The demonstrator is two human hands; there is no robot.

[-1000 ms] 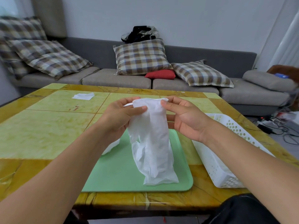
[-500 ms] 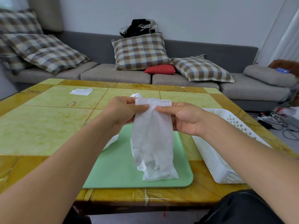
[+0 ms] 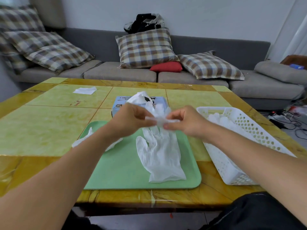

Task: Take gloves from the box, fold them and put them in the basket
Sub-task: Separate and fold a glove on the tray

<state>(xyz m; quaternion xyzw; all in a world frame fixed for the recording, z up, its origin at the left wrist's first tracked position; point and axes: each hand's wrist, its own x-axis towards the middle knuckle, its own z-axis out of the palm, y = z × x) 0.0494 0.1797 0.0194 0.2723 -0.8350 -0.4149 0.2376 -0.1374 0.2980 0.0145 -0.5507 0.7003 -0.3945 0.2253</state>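
A white disposable glove (image 3: pixel 159 156) lies flat on the green tray (image 3: pixel 119 173), cuff toward me, fingers lifted at the far end. My left hand (image 3: pixel 129 121) and my right hand (image 3: pixel 186 122) each pinch that lifted finger end just above the tray. Behind them stands the blue glove box (image 3: pixel 118 104) with a glove (image 3: pixel 141 97) bunched out of its opening. To the right, the white perforated basket (image 3: pixel 240 146) holds folded gloves (image 3: pixel 221 120). Another glove (image 3: pixel 83 140) lies at the tray's left edge, partly hidden under my left forearm.
The tray sits on a yellow-green tiled table (image 3: pixel 41 127) near its front edge. A white tissue (image 3: pixel 84 90) lies at the far left of the table. A grey sofa with checked cushions (image 3: pixel 146 48) runs behind. Cables (image 3: pixel 292 120) lie on the floor at right.
The glove hung upright from both hands; now it lies stretched on the tray. Both hands have moved lower and farther away, which uncovers the box behind them.
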